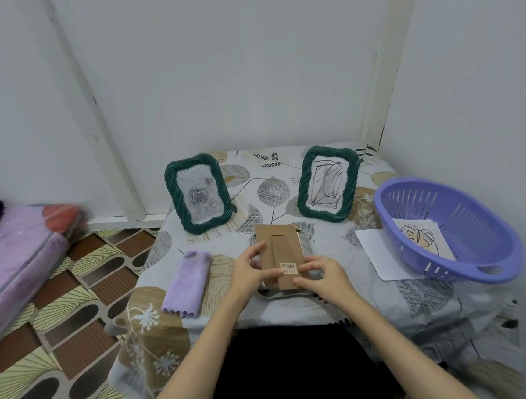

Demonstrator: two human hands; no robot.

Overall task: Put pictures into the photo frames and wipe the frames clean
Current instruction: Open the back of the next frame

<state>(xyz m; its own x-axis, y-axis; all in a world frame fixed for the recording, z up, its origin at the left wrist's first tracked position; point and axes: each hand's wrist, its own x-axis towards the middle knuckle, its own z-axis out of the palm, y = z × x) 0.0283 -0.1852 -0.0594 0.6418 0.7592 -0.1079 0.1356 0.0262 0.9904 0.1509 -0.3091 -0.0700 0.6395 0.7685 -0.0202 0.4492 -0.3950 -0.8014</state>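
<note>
Two dark green frames stand upright at the back of the table: the left frame [198, 194] holds a rose picture, the right frame [327, 183] a scribble drawing. A third frame [287, 293] lies face down at the table's front, its brown cardboard backing [278, 245] with a barcode sticker facing up. My left hand [251, 272] grips the backing's left edge. My right hand [321, 277] holds its lower right corner. A folded purple cloth [188, 282] lies just left of my left hand. A leaf picture [424, 239] lies in the purple basket [471, 271].
The basket sits at the table's right side, partly on a white sheet of paper [384, 258]. The table wears a leaf-patterned cloth [273, 192] and stands against a white wall. A pink mattress [16, 262] lies on the patterned floor to the left.
</note>
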